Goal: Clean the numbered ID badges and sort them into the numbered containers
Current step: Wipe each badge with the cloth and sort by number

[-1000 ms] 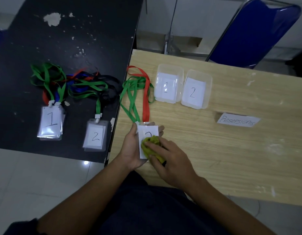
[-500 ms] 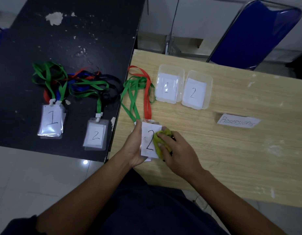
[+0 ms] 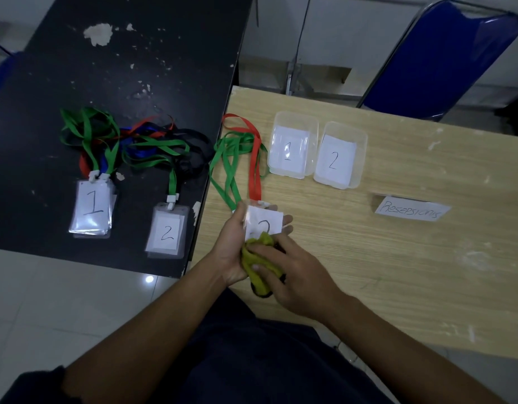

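Note:
My left hand (image 3: 233, 249) holds a badge marked 2 (image 3: 265, 221) flat over the wooden table's near edge, its red and green lanyards (image 3: 253, 158) trailing away. My right hand (image 3: 295, 275) presses a yellow-green cloth (image 3: 259, 259) onto the badge's lower half, hiding part of the number. Two clear containers stand further back, one labelled 1 (image 3: 292, 145) and one labelled 2 (image 3: 339, 156). On the black table to the left lie a stack of badges marked 1 (image 3: 91, 208) and a badge marked 2 (image 3: 166, 230).
A tangle of green, red, blue and black lanyards (image 3: 141, 141) spreads over the black table (image 3: 121, 68). A folded paper sign (image 3: 412, 211) stands on the wooden table (image 3: 426, 272) right of the containers. A blue chair (image 3: 444, 53) is behind it.
The cloth under my right hand has slid from the badge's right side down to its lower half. My left hand keeps hold of the badge.

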`<state>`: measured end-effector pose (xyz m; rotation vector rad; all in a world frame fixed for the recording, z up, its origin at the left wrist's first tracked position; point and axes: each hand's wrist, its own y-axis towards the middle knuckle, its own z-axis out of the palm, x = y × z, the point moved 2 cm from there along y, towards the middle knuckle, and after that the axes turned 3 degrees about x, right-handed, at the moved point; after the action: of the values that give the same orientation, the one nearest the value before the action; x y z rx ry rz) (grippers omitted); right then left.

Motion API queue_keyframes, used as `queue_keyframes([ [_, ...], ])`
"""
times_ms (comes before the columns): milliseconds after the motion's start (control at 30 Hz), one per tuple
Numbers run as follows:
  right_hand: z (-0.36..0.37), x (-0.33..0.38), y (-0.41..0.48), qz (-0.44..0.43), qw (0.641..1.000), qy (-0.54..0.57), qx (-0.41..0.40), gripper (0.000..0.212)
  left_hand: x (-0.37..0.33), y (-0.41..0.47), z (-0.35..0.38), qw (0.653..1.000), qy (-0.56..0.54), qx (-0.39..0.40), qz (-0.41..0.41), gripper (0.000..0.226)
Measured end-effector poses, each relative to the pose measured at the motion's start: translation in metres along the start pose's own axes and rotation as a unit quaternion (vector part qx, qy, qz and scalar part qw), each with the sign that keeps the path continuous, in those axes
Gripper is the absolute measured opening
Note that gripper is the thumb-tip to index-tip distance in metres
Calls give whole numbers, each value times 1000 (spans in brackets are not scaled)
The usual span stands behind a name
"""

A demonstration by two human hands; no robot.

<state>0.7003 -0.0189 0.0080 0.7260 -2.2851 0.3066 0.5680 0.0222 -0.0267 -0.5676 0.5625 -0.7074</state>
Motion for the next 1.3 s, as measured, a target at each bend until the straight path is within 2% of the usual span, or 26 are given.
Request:
queue_keyframes([
  [67, -12, -14, 13, 54, 996, -62, -24, 37, 5, -3, 4, 1000, 13, 14, -18, 63],
  [133, -21, -23, 27, 129, 986, -77, -70, 36, 11, -3, 6, 999, -4, 30, -37, 54],
  [167, -21, -22, 32, 141, 984, -73, -78, 36, 11, -3, 6, 999, -8, 32, -40, 53],
  [233, -13, -9, 33, 95, 993, -46, -58, 36, 6, -4, 4, 999, 8, 27, -40, 57],
  [300, -4, 6, 22, 28, 1000, -3, -3, 36, 0, -5, -3, 999, 18, 16, -25, 57],
  [367, -5, 5, 15, -3, 999, -21, 45, 36, -2, -8, -6, 1000, 14, 9, -15, 56],
  [400, -8, -1, 19, 5, 998, -47, 43, 36, 0, -9, -5, 1000, 12, 9, -20, 56],
  [467, -17, -13, 32, 72, 994, -82, -10, 36, 4, -11, -1, 999, 4, 22, -29, 53],
  [533, -20, -14, 42, 113, 989, -83, -47, 36, 2, -11, 2, 999, 1, 33, -26, 53],
  [600, -13, -2, 39, 72, 995, -61, -40, 34, -4, -10, 2, 999, 10, 27, -28, 50],
  [700, -1, 13, 17, -11, 999, -16, 40, 34, -8, -8, -8, 1000, 24, 4, -15, 52],
  [800, -5, -3, 13, -26, 995, -46, 81, 34, -2, -10, -14, 1000, -6, -8, -13, 56],
  [900, -14, -26, 24, 63, 991, -118, 19, 35, 3, -14, -6, 999, -28, 27, -22, 48],
  [1000, -15, -26, 34, 153, 982, -87, -64, 34, 2, -12, 2, 998, -25, 47, -21, 53],
  [1067, -8, -11, 34, 132, 987, -52, -79, 35, -3, -9, 6, 999, -7, 42, -19, 52],
  [1200, 5, 16, 13, 36, 999, 22, -5, 35, -10, -2, -3, 1000, -11, 19, -17, 66],
  [1300, -5, 2, 5, 36, 999, -25, 6, 34, -11, -5, -8, 999, -38, 29, -17, 67],
])
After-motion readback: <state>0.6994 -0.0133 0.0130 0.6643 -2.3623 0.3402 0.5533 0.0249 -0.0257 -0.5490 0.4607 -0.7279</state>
